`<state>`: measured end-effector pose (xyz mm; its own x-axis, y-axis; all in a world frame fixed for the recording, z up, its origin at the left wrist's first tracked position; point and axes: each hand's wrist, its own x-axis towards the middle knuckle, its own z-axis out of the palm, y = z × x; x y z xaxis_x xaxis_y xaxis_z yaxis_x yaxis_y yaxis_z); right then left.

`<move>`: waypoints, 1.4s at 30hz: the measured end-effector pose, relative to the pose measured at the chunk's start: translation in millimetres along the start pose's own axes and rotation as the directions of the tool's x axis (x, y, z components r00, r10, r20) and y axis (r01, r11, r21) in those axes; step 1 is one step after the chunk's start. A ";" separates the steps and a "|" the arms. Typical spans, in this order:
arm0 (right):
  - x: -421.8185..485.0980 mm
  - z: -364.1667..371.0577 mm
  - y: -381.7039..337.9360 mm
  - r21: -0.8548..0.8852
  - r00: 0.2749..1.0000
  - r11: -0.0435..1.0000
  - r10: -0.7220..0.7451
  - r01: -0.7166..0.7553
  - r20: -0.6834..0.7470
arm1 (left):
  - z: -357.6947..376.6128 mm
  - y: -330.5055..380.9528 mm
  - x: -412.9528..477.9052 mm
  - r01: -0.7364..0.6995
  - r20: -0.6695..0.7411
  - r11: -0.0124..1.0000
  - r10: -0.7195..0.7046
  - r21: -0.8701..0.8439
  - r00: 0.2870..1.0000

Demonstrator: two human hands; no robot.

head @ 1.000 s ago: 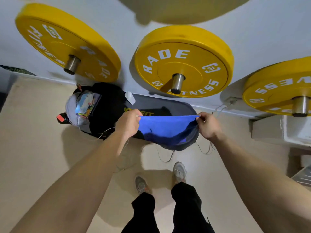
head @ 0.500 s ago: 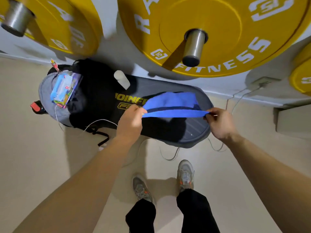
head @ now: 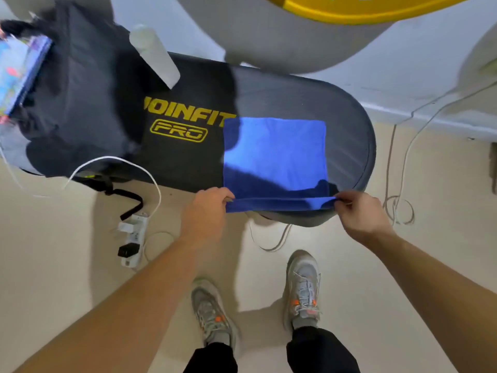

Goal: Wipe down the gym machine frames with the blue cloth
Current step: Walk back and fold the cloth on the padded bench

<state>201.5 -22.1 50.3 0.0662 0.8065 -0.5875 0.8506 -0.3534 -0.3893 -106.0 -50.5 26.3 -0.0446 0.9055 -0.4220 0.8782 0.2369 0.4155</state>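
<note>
We pinch the blue cloth (head: 274, 154) by its two near corners. Our left hand (head: 207, 208) has thumb and fingers closed on the left corner, and our right hand (head: 360, 216) is clamped the same way on the right corner. The cloth lies spread flat as a square on the right end of a black oval pad (head: 174, 162) that bears the yellow lettering "JOINFIT PRO", and its near edge hangs over the pad's front rim between our hands. A dark bag or garment (head: 80, 90) is heaped on the pad's left end, with a blurred white object (head: 156, 55) lying beside it. A white power strip (head: 133, 239) with plugs in it lies on the pale floor (head: 53, 265) near our left forearm, and a white cable (head: 118, 160) loops above it. Grey cables (head: 398, 208) coil on the floor just beside our right hand. Our grey shoes (head: 304, 289) stand below the pad. The edge of a yellow weight plate (head: 363, 9) shows at the top.
</note>
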 end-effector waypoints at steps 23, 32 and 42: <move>66.8 86.5 -69.8 -0.144 0.897 0.921 -0.387 0.363 -0.213 | 8.7 21.6 95.4 0.384 -0.046 0.916 -0.382 0.113 0.923; 79.1 140.8 -145.1 -0.299 0.893 0.853 -0.450 0.428 -0.005 | -27.4 2.6 150.6 0.200 -0.183 0.979 -0.191 0.033 0.964; 79.2 148.5 -153.0 -0.291 0.862 0.825 -0.506 0.484 -0.002 | -25.0 7.9 191.8 -0.115 -0.068 0.963 0.135 0.243 0.988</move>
<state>-0.9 25.5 -42.0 -0.3726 0.8752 -0.3084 0.8858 0.2363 -0.3995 -119.5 133.8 -31.1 0.0425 0.9509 -0.3065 0.9667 0.0384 0.2530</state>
